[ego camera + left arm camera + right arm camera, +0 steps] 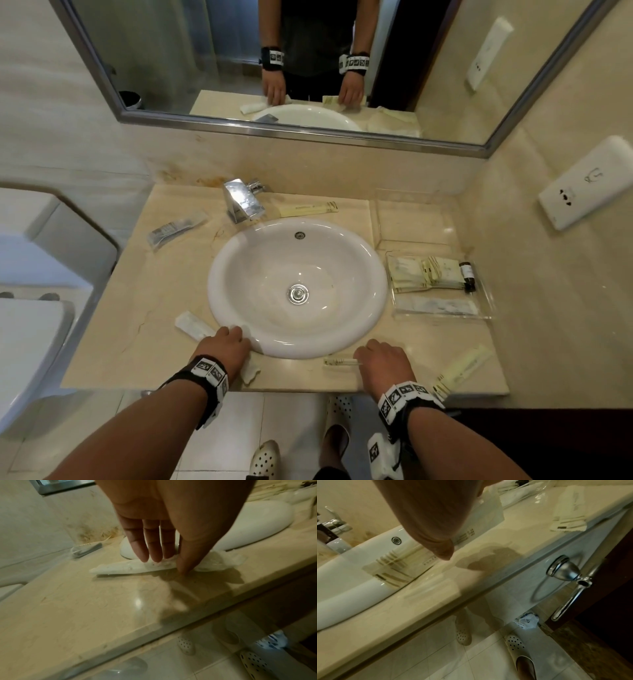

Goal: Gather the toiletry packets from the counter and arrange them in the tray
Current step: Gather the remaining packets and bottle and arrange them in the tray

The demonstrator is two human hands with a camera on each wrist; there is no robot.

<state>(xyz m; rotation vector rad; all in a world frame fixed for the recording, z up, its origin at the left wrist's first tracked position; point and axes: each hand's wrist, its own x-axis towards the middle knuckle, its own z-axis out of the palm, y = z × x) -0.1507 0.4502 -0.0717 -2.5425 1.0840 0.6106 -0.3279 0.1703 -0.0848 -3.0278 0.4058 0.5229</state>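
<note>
The left hand (154, 520) reaches down with fingers (140, 547) nearly straight and the thumb closing on a white packet (128, 568) lying on the bench (85, 608) against the sink rim (257, 524). The right hand (380, 363) covers a clear printed packet (393, 563) beside the sink; I cannot tell its hold. Both thin packets may slide into the basin (298, 274) before reaching the clear tray (486, 298) at the right.
</note>
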